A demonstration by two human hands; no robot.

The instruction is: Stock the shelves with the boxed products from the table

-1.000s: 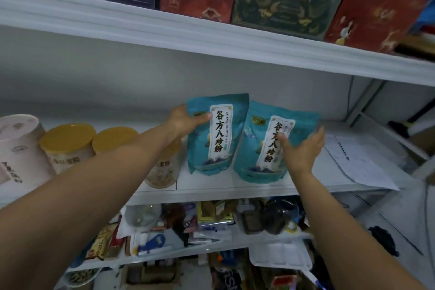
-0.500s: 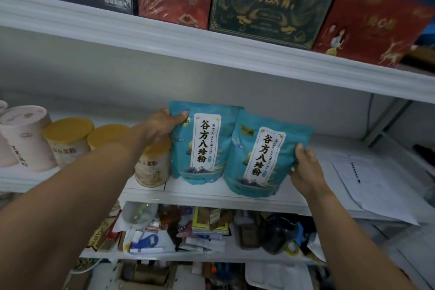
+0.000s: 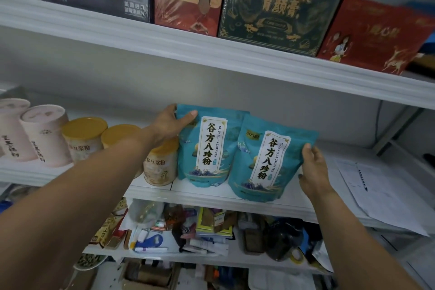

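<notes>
A person's two bare arms reach up to a white middle shelf (image 3: 211,198), where two teal pouches stand upright and touching, the right one overlapping the left. The left hand (image 3: 173,122) grips the top left corner of the left pouch (image 3: 207,148), thumb on its front and fingers behind. The right hand (image 3: 313,169) holds the right edge of the right pouch (image 3: 266,165), thumb curled over it.

Both pouches seem already placed and are likely only being straightened. The table is out of view, so what remains to stock cannot be told.

The pouches are soft, glossy, slightly puffed bags with white vertical labels. Just to their left stand yellow-lidded canisters (image 3: 160,162), rigid cylinders, then pink tubes (image 3: 44,134). Flat printed gift boxes (image 3: 280,7) line the upper shelf. A paper sheet (image 3: 376,186) lies to the right.
</notes>
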